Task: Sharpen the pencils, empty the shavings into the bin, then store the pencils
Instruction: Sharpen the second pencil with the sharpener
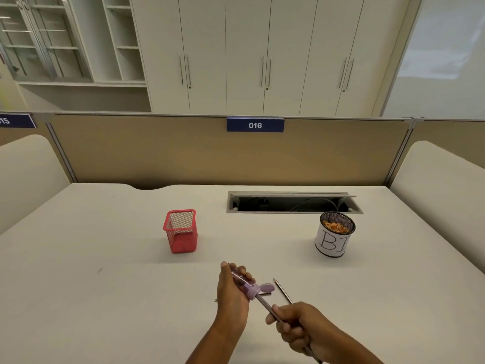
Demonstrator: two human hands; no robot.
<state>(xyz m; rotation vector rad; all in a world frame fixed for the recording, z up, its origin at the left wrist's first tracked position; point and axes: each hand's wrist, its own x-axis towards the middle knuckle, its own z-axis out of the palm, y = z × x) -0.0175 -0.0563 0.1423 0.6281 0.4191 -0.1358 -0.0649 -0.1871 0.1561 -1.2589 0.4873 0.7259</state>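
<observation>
My left hand (232, 288) grips a purple tube-shaped sharpener (245, 283) with its round lid (267, 287) flipped open to the right. My right hand (295, 328) holds a dark pencil (263, 306) whose tip is pushed into the sharpener's mouth. A second pencil (283, 290) lies on the desk just right of the sharpener, point away from me. An empty red mesh pencil holder (181, 231) stands at the middle left. A black mesh cup with a white label, the bin (334, 236), stands at the right with orange shavings inside.
The white desk (105, 258) has an open cable slot (291, 203) at the back behind the bin. A tan partition (183, 151) with a "016" tag closes the far edge. Padded side panels flank the desk left and right.
</observation>
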